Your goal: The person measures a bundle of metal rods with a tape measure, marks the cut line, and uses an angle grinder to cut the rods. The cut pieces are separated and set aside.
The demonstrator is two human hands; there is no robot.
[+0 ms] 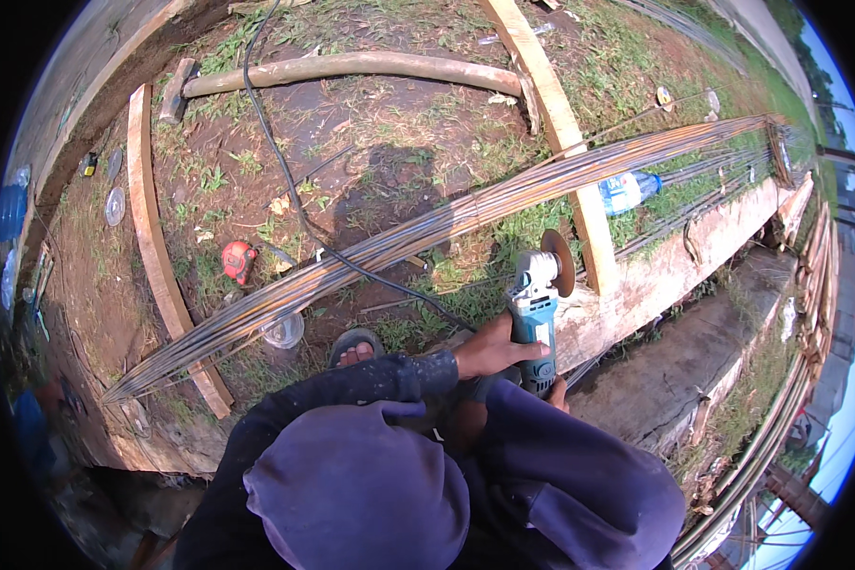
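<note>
A teal angle grinder [536,328] stands nearly upright between my knees, its head upward and its brown cutting disc [560,261] facing right. My left hand [489,350] is wrapped round the grinder's body, thumb across the front. At the rear end, my right hand [559,393] grips the tool; most of this hand is hidden behind the grinder and my knee. Just beyond the disc, a long bundle of thin steel rods [427,228], partly rusty, runs diagonally from lower left to upper right. It rests across a wooden beam [594,228] near the disc.
A black cable [285,171] crosses the rods toward my left hand. A red tape measure [238,260] lies left of it. Farther off is a sledgehammer [351,65] with a wooden handle. Another timber [152,218] supports the rods' left end. A plastic bottle [629,193] lies beyond the right beam.
</note>
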